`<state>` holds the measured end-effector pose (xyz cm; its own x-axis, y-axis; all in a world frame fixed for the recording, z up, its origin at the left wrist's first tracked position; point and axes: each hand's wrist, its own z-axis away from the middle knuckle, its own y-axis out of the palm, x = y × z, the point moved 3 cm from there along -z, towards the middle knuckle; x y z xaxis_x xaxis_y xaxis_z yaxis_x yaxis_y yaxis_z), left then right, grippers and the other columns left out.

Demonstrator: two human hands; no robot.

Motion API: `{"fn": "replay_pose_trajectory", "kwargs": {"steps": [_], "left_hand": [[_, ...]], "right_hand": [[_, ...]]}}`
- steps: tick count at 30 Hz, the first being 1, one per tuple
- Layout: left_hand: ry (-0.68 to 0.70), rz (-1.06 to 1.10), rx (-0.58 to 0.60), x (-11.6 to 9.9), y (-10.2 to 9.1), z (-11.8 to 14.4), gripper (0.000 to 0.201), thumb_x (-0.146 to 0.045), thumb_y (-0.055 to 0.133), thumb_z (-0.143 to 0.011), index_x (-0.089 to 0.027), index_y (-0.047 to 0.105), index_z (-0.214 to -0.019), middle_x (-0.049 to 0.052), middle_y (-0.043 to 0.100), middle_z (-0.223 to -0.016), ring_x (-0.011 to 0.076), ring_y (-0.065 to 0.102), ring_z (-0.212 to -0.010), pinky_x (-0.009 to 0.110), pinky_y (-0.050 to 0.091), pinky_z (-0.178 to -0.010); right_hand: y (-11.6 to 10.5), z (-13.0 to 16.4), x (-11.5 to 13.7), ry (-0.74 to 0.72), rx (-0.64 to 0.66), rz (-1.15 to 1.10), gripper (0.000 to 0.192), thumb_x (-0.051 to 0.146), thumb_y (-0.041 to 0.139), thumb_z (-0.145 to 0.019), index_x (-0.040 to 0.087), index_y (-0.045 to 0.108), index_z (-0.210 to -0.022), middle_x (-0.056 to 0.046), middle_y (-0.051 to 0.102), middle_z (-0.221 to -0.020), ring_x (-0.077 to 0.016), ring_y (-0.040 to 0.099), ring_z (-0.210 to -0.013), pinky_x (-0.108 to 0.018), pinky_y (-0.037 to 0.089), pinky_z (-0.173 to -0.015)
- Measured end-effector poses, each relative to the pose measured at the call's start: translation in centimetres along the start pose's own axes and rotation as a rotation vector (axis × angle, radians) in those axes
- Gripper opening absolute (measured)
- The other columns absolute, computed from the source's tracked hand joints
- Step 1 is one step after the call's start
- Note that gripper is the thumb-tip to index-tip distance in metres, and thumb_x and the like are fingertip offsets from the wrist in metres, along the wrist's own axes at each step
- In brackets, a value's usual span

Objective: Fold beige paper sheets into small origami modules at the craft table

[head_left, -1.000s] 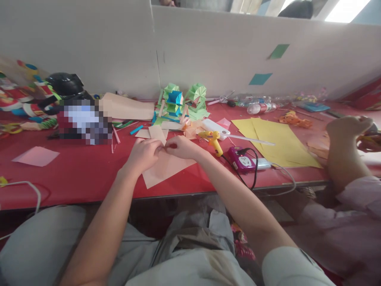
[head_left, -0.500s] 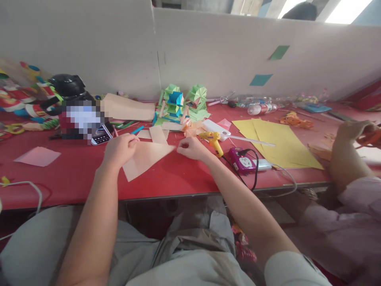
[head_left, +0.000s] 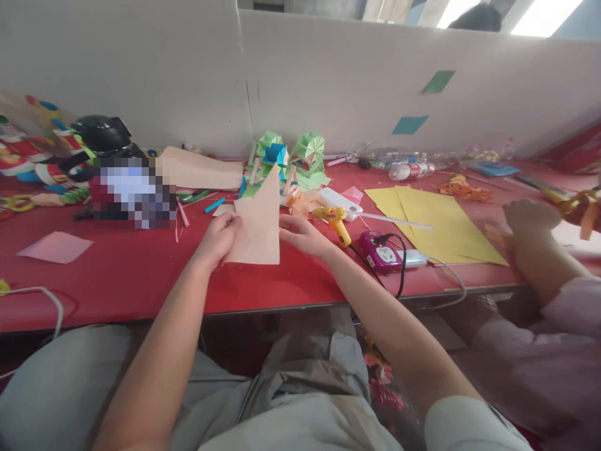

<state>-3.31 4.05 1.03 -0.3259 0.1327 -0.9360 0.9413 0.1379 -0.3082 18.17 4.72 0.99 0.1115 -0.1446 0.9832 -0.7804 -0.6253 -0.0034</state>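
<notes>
Peach-coloured paper [head_left: 257, 222], folded to a tall triangle with its point up and its bottom edge level, stands lifted off the red table [head_left: 117, 275] between the person's two hands, in front of the green and blue paper models [head_left: 286, 156]. The left hand [head_left: 218, 237] reaches in with the forearm stretched forward from the lap, wrist straight, and pinches the sheet's left edge between thumb and fingers. The right hand [head_left: 300, 233] comes in from the other side, arm bent at the elbow, its fingers half spread and touching the right edge of the sheet; I cannot tell whether it truly grips there.

One sheet is in hand. Behind it lie a few more peach scraps, too overlapped to count. There is one yellow glue gun [head_left: 334, 220] just right of the right hand, one purple socket block [head_left: 382, 252] with a black cable beside it, two yellow sheets [head_left: 436, 225] overlapping, one pink square [head_left: 55, 246] far to the left, and one plastic bottle [head_left: 413, 169] lying on its side near the white partition [head_left: 328, 81].

At the right edge a co-worker's hand [head_left: 530, 216], in a pale pink sleeve, rests closed over orange paper strips [head_left: 582, 210].

The held paper looks matte, flat and cleanly creased.
</notes>
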Motion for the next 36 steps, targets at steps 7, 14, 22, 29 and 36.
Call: {"fn": "replay_pose_trajectory", "kwargs": {"steps": [7,14,22,29,36], "left_hand": [[-0.044,0.016,-0.136,1.0,1.0,0.0,0.022,-0.042,0.057,-0.087,-0.020,0.058,-0.086,0.003,0.062,-0.075,0.0220,0.062,-0.077,0.033,0.050,-0.070],[0.088,0.256,-0.065,0.3,1.6,0.0,0.026,-0.028,0.063,-0.080,-0.020,0.054,-0.103,0.010,0.074,-0.100,0.0260,0.071,-0.098,0.043,0.055,-0.088],[0.467,-0.134,-0.192,-2.3,0.5,1.6,0.009,-0.029,0.063,-0.088,-0.023,0.067,-0.084,0.007,0.071,-0.117,0.0256,0.064,-0.118,0.046,0.048,-0.107],[0.437,-0.110,-0.229,-1.1,0.3,1.1,0.012,-0.023,0.063,-0.086,-0.022,0.075,-0.087,0.008,0.067,-0.128,0.0257,0.062,-0.122,0.047,0.050,-0.106],[0.118,0.458,-0.190,-0.3,1.1,0.6,0.021,-0.023,0.069,-0.070,-0.019,0.074,-0.090,0.010,0.068,-0.123,0.0281,0.069,-0.109,0.044,0.060,-0.090]], "right_hand": [[-0.4,0.5,-0.3,0.088,-0.079,-0.266,0.059,0.072,0.056,-0.085,0.023,0.065,-0.117,-0.010,0.071,-0.113,-0.0240,0.068,-0.103,-0.037,0.061,-0.081],[-0.4,-0.2,-1.4,0.062,-0.300,-0.092,0.036,0.043,0.077,-0.076,0.019,0.066,-0.100,-0.006,0.072,-0.097,-0.0167,0.068,-0.084,-0.027,0.057,-0.071],[-0.7,-0.4,-1.7,0.271,-0.378,-0.338,0.063,0.077,0.035,-0.091,0.020,0.061,-0.098,-0.009,0.071,-0.082,-0.0190,0.069,-0.072,-0.032,0.059,-0.068],[0.1,0.4,0.2,0.204,-0.166,-0.381,0.065,0.076,0.044,-0.089,0.023,0.058,-0.122,-0.011,0.073,-0.105,-0.0246,0.071,-0.093,-0.038,0.062,-0.077],[-0.8,-0.1,-2.2,0.121,-0.375,-0.353,0.050,0.020,0.082,-0.063,0.024,0.062,-0.108,-0.002,0.075,-0.101,-0.0202,0.072,-0.090,-0.033,0.062,-0.080]]}}
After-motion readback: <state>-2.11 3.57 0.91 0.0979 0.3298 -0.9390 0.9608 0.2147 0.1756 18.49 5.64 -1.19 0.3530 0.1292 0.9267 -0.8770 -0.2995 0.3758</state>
